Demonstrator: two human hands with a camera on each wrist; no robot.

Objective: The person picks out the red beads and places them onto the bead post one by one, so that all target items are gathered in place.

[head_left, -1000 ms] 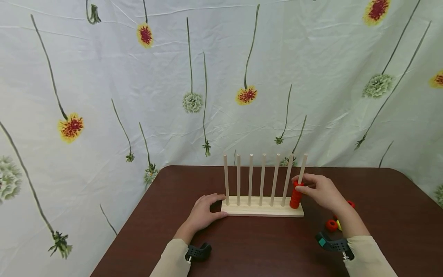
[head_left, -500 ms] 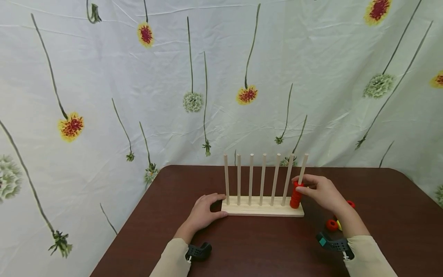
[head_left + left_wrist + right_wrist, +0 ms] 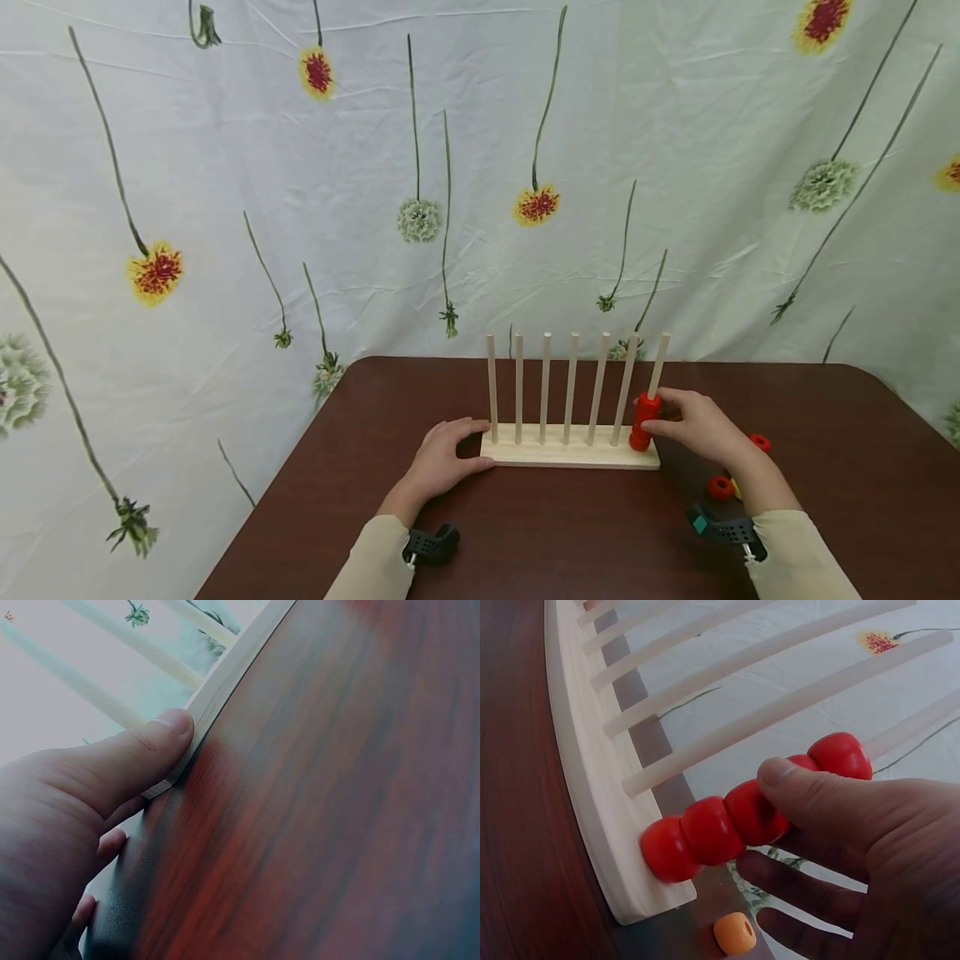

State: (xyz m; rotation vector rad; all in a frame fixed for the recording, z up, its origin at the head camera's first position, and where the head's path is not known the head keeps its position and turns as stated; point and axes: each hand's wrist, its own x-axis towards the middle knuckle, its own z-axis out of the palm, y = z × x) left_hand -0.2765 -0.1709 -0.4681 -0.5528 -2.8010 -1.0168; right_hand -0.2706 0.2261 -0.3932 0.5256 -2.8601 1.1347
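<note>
A pale wooden peg rack (image 3: 570, 450) with several upright dowels stands on the dark table. My left hand (image 3: 442, 458) grips the rack's left end, its thumb pressed against the front edge of the base in the left wrist view (image 3: 161, 735). Red wooden beads (image 3: 643, 421) are stacked on the rightmost dowel. Around this stack my right hand (image 3: 693, 425) has its thumb in front and fingers behind. In the right wrist view the thumb lies across a middle bead of the red stack (image 3: 712, 829), and the top bead sits above it.
Loose red beads (image 3: 720, 488) and a yellow bead (image 3: 737, 488) lie on the table by the right wrist, partly hidden by it. An orange-yellow bead (image 3: 735, 934) shows past the rack's end. A flowered cloth (image 3: 480, 167) hangs behind the table.
My right hand has slid slightly down and right along the red stack, uncovering the top bead. The left hand and the rack stay where they were.
</note>
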